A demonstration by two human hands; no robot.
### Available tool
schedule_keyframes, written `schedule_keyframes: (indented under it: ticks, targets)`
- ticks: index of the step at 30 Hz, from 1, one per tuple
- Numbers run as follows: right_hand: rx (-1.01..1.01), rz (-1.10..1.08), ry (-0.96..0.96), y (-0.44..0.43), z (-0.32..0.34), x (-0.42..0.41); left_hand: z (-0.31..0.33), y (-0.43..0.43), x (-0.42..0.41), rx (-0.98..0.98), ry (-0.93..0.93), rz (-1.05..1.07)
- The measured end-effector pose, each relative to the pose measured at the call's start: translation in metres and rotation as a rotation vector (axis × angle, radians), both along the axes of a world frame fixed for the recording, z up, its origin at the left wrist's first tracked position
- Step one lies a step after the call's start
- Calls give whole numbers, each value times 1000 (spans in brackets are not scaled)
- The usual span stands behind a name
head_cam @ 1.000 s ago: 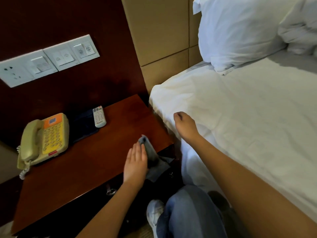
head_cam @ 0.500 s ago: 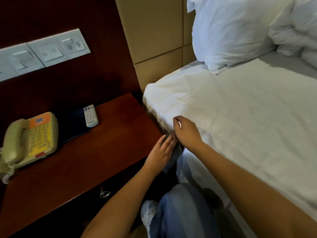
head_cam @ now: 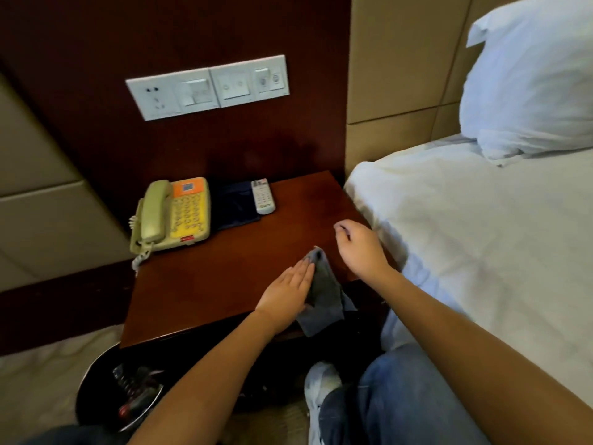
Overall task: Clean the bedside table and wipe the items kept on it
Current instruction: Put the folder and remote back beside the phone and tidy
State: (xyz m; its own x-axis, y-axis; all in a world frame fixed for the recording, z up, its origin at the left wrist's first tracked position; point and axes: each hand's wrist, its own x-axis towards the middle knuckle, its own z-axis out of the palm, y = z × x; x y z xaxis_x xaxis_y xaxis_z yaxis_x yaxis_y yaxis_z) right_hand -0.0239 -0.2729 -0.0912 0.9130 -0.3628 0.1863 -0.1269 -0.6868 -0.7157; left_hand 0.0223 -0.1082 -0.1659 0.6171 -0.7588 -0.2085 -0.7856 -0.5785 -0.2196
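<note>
Left hand (head_cam: 286, 295): I keep it flat on the surface (head_cam: 205, 284), fingers straight and together, pressing the near edge of the grey cloth (head_cam: 324, 292); it grips nothing.
Right hand (head_cam: 361, 248): loosely curled above the surface's right edge, holding nothing I can see.
Cloth: its long axis runs away from me, the near end hanging over the front edge.
Items: telephone (head_cam: 173, 215) and remote (head_cam: 263, 195) lie at the back left, nearer my left hand.
Next, I judge: sweep the cloth leftward.
</note>
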Motion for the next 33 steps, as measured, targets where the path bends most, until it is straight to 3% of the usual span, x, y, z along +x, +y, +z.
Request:
schedule_keyframes:
  ticks: [6,12,15,18,22,26,31,33]
  targets:
    - [5,98,97,61,-1,11,-2,108,-4,-47,-23,200]
    - [35,119,164,80,-12,6,1,220,-15,-137,-54,535]
    - [78,68,191,77,-14,4,1,279,-15,-173,40,780]
    - [92,70,205,76,-20,7,-16,304,-28,-199,139,872]
    - [75,78,182,77,-24,12,-29,275,-42,-765,220,1139]
    - [82,100,148,72,-24,13,-23,266,-42,-1106,248,1328]
    - [116,62,156,60,-31,10,4,291,-28,-1382,45,1572]
    - [130,63,164,60,-34,8,9,291,-33,-1394,79,1593]
